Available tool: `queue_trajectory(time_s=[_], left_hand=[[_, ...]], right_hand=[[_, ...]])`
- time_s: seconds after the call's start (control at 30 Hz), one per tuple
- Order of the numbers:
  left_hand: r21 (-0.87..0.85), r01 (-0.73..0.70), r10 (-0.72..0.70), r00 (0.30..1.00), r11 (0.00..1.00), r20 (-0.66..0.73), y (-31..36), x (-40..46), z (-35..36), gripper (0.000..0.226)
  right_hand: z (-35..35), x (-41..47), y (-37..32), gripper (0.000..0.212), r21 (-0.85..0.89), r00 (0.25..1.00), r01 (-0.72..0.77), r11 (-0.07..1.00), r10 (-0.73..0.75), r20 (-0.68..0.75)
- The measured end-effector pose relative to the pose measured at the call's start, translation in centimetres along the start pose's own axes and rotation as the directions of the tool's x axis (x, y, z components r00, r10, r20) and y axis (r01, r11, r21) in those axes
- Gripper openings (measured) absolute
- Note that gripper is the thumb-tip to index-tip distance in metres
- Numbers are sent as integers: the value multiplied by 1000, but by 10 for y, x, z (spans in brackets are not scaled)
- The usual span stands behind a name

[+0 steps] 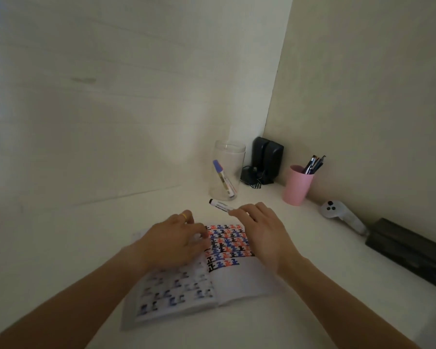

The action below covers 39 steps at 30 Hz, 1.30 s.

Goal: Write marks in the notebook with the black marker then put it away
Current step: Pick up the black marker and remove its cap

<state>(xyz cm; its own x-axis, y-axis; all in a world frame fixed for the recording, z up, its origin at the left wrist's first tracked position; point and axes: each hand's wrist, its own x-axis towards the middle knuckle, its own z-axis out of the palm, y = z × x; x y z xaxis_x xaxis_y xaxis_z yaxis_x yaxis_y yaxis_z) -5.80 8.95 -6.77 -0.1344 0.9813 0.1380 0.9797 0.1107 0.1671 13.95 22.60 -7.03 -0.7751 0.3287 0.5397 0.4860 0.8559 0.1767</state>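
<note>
From the head camera, your right hand (259, 233) pinches the black marker (219, 205) at its near end, cap pointing away toward the clear jar (228, 170), which holds a blue marker (223, 178). Your left hand (174, 241) rests loosely curled on the open notebook (207, 270), gripping nothing. The notebook lies flat on the white counter (275, 323), its right page filled with coloured marks.

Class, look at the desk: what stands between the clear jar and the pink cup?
In the head view, black speakers with tangled cables stand between the clear jar and the pink cup, set further back in the corner.
</note>
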Motion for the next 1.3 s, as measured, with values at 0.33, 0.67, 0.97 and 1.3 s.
queue_trajectory(time_s=[0.33,0.67,0.97,1.3], left_hand=[[19,53,-43,937,998,-346,-6,37,27,50],[-28,-225,185,861,974,-474,11,36,16,45],[-227,-343,227,880,912,-417,26,35,22,30],[-968,23,214,974,248,78,39,24,16,41]], right_hand=[[24,2,4,54,339,971,12,941,69,-227],[12,4,-1,17,956,845,-285,-69,453,285],[11,3,-5,36,949,847,-245,-196,432,308],[3,0,-2,21,955,926,-174,-240,291,242]])
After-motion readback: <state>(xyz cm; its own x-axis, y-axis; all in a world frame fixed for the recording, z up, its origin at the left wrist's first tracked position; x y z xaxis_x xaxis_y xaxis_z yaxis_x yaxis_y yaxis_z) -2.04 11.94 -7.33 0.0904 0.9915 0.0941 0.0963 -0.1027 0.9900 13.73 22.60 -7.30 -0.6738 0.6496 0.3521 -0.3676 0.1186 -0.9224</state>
